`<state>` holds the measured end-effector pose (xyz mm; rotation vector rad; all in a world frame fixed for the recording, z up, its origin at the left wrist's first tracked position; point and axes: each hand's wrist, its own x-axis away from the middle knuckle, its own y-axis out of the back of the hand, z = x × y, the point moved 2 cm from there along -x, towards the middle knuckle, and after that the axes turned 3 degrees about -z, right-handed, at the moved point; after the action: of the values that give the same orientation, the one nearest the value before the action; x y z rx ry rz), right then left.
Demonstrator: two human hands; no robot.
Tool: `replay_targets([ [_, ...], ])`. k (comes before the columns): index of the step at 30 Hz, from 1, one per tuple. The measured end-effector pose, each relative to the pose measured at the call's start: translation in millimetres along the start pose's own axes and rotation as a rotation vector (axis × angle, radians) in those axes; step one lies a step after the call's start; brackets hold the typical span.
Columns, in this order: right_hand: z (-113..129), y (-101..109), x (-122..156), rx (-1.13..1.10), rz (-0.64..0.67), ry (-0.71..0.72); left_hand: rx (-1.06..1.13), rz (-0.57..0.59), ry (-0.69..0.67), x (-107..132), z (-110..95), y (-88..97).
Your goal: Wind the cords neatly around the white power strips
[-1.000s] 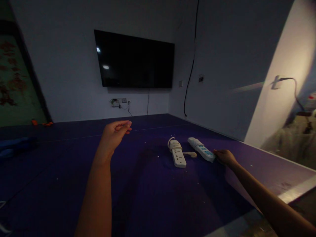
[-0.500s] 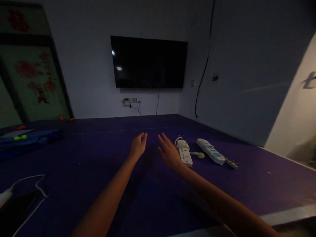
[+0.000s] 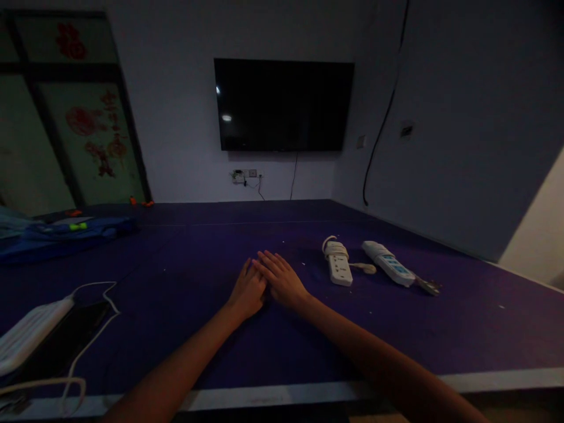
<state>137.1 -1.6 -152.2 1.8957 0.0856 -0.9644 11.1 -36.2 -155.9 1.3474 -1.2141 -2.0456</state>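
My left hand [image 3: 248, 291] lies low over the purple tabletop [image 3: 211, 329], its fingers stretched forward and partly covered by my other hand. Flat and open, my right hand [image 3: 283, 281] rests its fingertips across the fingers of the left. Neither hand holds anything. To the right of my right hand lies a white power strip [image 3: 340, 270] with its cord wound round one end. Beyond it is a second power strip [image 3: 390, 263], white with blue sockets, its cord also wrapped and its plug pointing right.
At the left edge lie another white power strip [image 3: 33, 332], a dark phone-like slab [image 3: 70, 335] and a loose white cable [image 3: 86, 349]. Blue cloth [image 3: 83, 232] sits at the back left. A television [image 3: 284, 106] hangs on the far wall; a black cable [image 3: 381, 138] dangles at right.
My hands were apart and have come together, the right laid over the left's fingers. The view has swung left, showing more of the power strip and cable at left.
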Motion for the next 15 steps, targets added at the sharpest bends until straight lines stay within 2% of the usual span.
replay_targets([
  [6, -5, -22, -6, -0.096, -0.137, -0.042, 0.159, -0.038, -0.097, -4, -2, -19.4],
  [9, -10, -33, 0, -0.176, -0.148, -0.069, 0.278, -0.079, -0.118, -4, -2, -28.2],
  [15, -9, -35, 2, -0.264, 0.030, -0.139, 0.479, -0.137, -0.052, -2, -3, -33.3],
])
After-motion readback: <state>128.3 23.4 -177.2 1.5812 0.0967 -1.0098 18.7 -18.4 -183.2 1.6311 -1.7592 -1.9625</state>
